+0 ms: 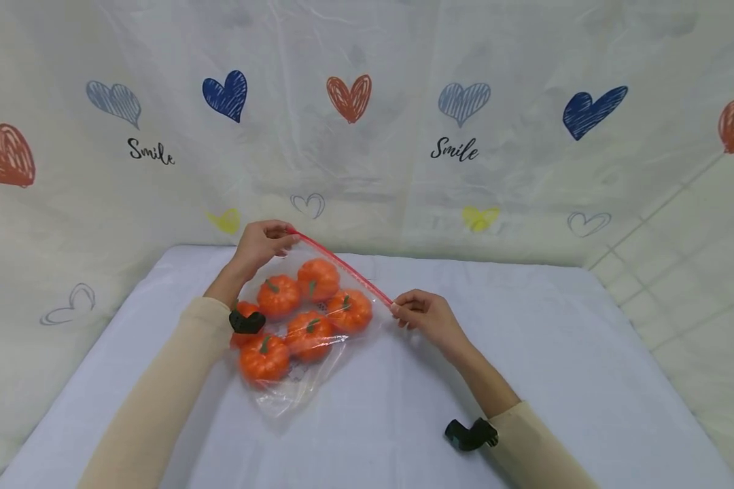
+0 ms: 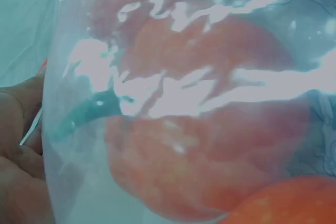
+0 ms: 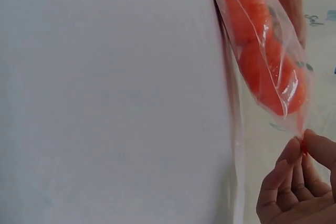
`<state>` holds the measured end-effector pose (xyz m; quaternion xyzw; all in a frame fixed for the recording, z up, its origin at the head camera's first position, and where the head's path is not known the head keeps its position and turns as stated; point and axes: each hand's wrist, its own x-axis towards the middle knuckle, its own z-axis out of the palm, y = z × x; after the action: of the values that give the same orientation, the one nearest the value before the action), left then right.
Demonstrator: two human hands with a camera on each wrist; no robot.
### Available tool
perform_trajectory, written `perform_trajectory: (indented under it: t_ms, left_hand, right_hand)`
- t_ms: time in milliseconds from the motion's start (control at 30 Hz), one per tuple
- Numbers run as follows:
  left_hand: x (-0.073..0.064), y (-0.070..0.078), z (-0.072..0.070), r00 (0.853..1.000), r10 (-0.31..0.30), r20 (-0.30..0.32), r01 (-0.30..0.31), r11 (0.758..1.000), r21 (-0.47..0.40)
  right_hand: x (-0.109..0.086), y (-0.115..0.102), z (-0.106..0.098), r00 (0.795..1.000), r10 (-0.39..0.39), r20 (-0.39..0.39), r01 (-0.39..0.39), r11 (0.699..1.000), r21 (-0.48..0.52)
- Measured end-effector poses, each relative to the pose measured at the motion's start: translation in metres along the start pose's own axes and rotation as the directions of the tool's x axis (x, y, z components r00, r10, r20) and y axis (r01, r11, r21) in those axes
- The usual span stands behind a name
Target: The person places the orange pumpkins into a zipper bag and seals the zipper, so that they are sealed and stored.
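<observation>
A clear zip bag [image 1: 281, 401] with a red zip strip [image 1: 342, 264] along its top holds several small orange pumpkins [image 1: 308, 335] with green stems. My left hand [image 1: 261, 246] pinches the far left end of the strip. At the strip's right end, my right hand [image 1: 425, 314] grips the corner between thumb and fingertips, which the right wrist view shows close up. The strip is drawn straight between both hands. Through shiny plastic, one pumpkin [image 2: 210, 150] fills much of the left wrist view, with part of the left hand [image 2: 21, 156] at the edge.
A white cloth covers the table [image 1: 526, 339]. Behind it hangs a pale backdrop [image 1: 391, 136] printed with hearts and the word Smile. Black bands sit near each wrist, one wrist band [image 1: 472, 435] at the right sleeve.
</observation>
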<state>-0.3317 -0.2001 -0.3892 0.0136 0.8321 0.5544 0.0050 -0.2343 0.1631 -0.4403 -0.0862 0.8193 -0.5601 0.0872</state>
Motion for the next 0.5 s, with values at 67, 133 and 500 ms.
perform_trajectory:
  t_ms: [67,133,500]
  left_hand:
    - [-0.0002,-0.0021,0.0005,1.0,0.012,-0.014,-0.012,1.0,-0.014]
    - [0.0001,-0.0035,0.0014,0.999,0.037,-0.03,-0.038,0.999,-0.028]
    - [0.0033,-0.011,-0.0008,0.996,0.076,-0.048,-0.078,0.996,-0.037]
  right_hand:
    - [0.0006,0.0001,0.0014,0.999,0.034,-0.007,-0.034,0.999,-0.012]
    - [0.0003,-0.0005,0.0019,0.999,0.051,-0.01,-0.051,0.998,-0.028]
    - [0.0025,0.0045,-0.0012,0.999,0.041,-0.025,-0.041,0.999,0.022]
